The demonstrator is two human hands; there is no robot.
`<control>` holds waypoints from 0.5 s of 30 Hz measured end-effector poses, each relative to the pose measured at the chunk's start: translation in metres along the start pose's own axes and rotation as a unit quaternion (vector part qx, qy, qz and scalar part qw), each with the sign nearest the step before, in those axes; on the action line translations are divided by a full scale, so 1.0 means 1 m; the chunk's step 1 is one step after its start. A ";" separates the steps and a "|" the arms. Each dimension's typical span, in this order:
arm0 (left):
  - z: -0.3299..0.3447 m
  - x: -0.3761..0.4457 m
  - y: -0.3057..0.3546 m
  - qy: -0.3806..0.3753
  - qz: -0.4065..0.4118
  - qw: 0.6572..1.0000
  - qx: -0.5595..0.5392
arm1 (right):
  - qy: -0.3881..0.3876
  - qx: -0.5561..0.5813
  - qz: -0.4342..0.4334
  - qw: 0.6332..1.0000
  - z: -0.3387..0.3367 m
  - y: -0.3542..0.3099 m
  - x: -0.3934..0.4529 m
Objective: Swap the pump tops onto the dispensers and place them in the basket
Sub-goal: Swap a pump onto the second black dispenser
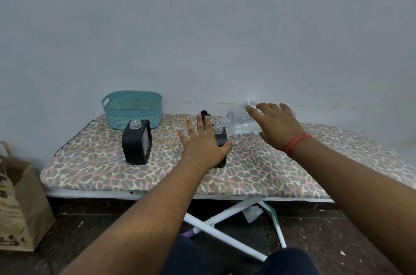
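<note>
Two black dispensers with open clear necks stand on the leopard-print ironing board (90,175). One black dispenser (136,142) stands at the left. My left hand (202,146), fingers spread, hovers in front of the second black dispenser (221,139) and hides most of it. A black pump top (204,114) shows just past my fingertips. A clear bottle (242,125) lies on its side, neck open to the left. My right hand (276,126) is open above it, touching or nearly touching. A teal basket (132,114) sits empty at the back left.
The board stands against a pale blue wall, on white crossed legs (225,223). A brown paper bag (20,205) stands on the dark floor at the left. A metal rack (72,137) juts from the board's left end.
</note>
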State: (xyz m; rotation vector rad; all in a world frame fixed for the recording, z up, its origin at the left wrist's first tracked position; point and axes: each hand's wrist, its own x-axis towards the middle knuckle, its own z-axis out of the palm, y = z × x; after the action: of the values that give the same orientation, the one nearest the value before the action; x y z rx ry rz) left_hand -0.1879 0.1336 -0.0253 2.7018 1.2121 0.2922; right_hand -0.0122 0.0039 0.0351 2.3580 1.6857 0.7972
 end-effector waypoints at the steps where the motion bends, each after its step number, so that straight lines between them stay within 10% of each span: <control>1: 0.000 0.000 0.000 0.001 0.000 1.000 0.001 | 0.000 0.000 0.000 1.000 0.000 0.000 0.000; 15: 0.002 0.000 -0.001 0.009 0.001 1.000 0.010 | -0.002 -0.010 -0.006 1.000 -0.003 0.001 -0.001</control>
State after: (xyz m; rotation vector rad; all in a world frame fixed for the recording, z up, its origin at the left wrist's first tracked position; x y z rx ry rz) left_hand -0.1878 0.1338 -0.0277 2.7243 1.2236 0.3071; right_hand -0.0130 0.0023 0.0381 2.3323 1.6823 0.8027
